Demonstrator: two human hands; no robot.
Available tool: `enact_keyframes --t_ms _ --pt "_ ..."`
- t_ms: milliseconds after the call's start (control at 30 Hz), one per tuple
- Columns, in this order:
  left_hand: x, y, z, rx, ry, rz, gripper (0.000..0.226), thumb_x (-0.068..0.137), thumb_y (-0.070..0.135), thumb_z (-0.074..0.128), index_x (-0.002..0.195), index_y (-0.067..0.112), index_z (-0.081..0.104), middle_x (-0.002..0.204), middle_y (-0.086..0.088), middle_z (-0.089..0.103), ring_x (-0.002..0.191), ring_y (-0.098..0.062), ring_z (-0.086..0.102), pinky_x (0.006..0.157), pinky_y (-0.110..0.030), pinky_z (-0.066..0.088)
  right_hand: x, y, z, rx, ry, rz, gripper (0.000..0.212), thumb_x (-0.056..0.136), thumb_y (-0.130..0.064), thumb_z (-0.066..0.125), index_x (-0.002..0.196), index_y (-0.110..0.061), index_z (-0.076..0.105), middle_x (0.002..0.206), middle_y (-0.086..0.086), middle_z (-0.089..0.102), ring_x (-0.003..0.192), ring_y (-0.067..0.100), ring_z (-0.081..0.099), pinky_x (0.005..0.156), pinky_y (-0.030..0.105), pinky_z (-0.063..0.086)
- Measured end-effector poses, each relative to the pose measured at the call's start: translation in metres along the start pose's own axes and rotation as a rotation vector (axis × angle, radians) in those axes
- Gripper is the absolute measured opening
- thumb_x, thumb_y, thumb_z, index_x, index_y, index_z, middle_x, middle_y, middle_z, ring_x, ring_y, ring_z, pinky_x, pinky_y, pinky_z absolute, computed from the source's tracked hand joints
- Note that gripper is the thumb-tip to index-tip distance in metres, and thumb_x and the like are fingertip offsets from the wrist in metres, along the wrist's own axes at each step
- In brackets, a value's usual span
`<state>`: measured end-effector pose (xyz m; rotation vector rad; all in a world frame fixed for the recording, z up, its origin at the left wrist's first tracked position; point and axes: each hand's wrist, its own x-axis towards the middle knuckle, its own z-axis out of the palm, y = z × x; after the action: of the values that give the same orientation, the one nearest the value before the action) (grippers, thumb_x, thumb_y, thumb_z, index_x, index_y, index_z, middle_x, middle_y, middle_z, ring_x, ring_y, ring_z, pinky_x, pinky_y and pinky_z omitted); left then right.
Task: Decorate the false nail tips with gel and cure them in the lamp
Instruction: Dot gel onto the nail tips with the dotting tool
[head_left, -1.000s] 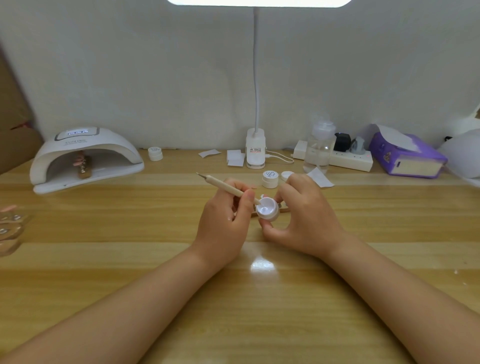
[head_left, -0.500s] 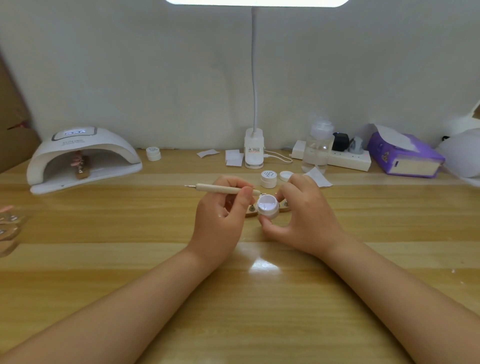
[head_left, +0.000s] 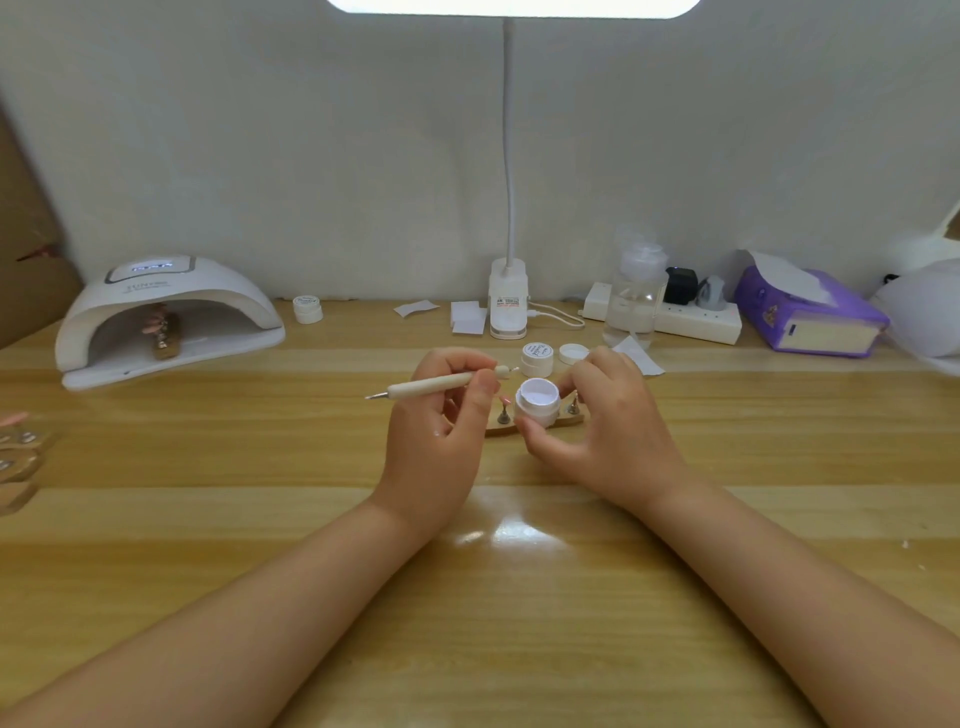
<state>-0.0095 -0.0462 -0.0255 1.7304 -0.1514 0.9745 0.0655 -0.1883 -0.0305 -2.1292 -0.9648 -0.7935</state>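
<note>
gel pot | between right fingers (open pot) | tool apparently clear

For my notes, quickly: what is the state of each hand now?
Left hand: closed, pinching the dotting tool.
Right hand: closed, holding the open gel pot.

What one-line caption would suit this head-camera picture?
Left hand holds a dotting tool beside an open gel pot gripped by the right hand.
</note>
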Motion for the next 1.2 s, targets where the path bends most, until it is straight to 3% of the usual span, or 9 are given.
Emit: enact_keyframes --t_ms 167,300,500,767,867,933,1033,1100,1200 --pt "0.001 0.0 0.0 -0.031 0.013 -0.01 0.01 0.09 0.019 0.052 0.091 0.028 0.055 0.077 0.003 0.063 0.068 -0.025 0.057 0.058 -0.027 0.046 0.006 0.014 -0.004 -0.054 0.115 0.13 0.03 0.071 -0.026 0.079 0.08 -0.004 0.06 0.08 0.002 0.046 0.077 0.02 0.044 0.071 0.022 0.026" --pt "0.0 -0.001 0.0 -0.031 -0.01 -0.018 0.01 0.09 0.018 0.051 0.092 0.027 0.055 0.078 -0.012 0.062 0.068 -0.026 0.054 0.056 -0.024 0.044 0.01 0.038 -0.01 -0.106 0.135 0.355 0.027 0.074 -0.035 0.073 0.079 -0.013 0.058 0.082 0.002 0.05 0.084 0.021 0.047 0.074 0.022 0.024" --pt "0.0 -0.004 -0.001 -0.019 -0.029 -0.051 0.009 0.09 0.021 0.052 0.09 0.029 0.056 0.076 -0.007 0.061 0.063 -0.007 0.051 0.055 -0.024 0.043 0.007 0.054 -0.009 -0.231 -0.084 0.575 0.026 0.074 -0.044 0.061 0.08 -0.02 0.056 0.093 0.003 0.056 0.099 0.025 0.049 0.079 0.029 0.031" --pt "0.0 -0.004 -0.001 -0.034 -0.036 -0.071 0.009 0.089 0.022 0.051 0.089 0.03 0.056 0.071 0.008 0.059 0.063 -0.004 0.051 0.054 -0.02 0.042 0.007 0.049 -0.008 -0.397 -0.272 0.626 0.038 0.076 -0.047 0.051 0.074 -0.011 0.061 0.084 0.008 0.056 0.092 0.031 0.052 0.069 0.031 0.035" --pt "0.0 -0.003 -0.001 -0.033 -0.04 -0.07 0.008 0.089 0.021 0.051 0.09 0.028 0.055 0.073 0.0 0.058 0.065 -0.007 0.051 0.055 -0.019 0.042 0.007 0.043 -0.007 -0.394 -0.276 0.654 0.046 0.077 -0.047 0.054 0.103 -0.01 0.062 0.107 0.011 0.055 0.106 0.031 0.047 0.085 0.034 0.037" --pt "0.0 -0.003 -0.001 -0.029 -0.04 -0.067 0.008 0.089 0.021 0.051 0.089 0.028 0.055 0.073 -0.001 0.059 0.065 -0.008 0.052 0.055 -0.021 0.042 0.008 0.036 -0.008 -0.315 -0.114 0.573 0.049 0.077 -0.039 0.059 0.116 -0.008 0.056 0.11 0.008 0.052 0.107 0.029 0.047 0.089 0.032 0.034" --pt "0.0 -0.004 0.0 -0.027 -0.038 -0.061 0.008 0.089 0.021 0.051 0.089 0.028 0.055 0.071 0.003 0.057 0.062 -0.005 0.05 0.054 -0.02 0.041 0.012 0.016 -0.013 -0.15 0.163 0.24 0.021 0.075 -0.018 0.066 0.09 -0.005 0.059 0.082 -0.001 0.046 0.079 0.023 0.048 0.07 0.024 0.03" --pt "0.0 -0.005 0.0 -0.025 -0.031 -0.054 0.008 0.089 0.02 0.052 0.089 0.028 0.055 0.069 0.006 0.056 0.059 -0.002 0.049 0.054 -0.018 0.04 0.011 0.0 -0.007 -0.115 0.149 0.115 0.013 0.074 -0.015 0.069 0.073 -0.008 0.058 0.067 -0.005 0.044 0.065 0.017 0.043 0.061 0.026 0.03" --pt "0.0 -0.007 0.0 -0.029 -0.026 -0.053 0.008 0.089 0.021 0.052 0.09 0.028 0.056 0.068 0.008 0.057 0.057 -0.001 0.048 0.053 -0.018 0.041 0.003 -0.012 0.008 -0.161 0.006 0.114 0.019 0.077 -0.025 0.069 0.066 -0.011 0.062 0.058 -0.001 0.054 0.059 0.02 0.05 0.054 0.028 0.035"
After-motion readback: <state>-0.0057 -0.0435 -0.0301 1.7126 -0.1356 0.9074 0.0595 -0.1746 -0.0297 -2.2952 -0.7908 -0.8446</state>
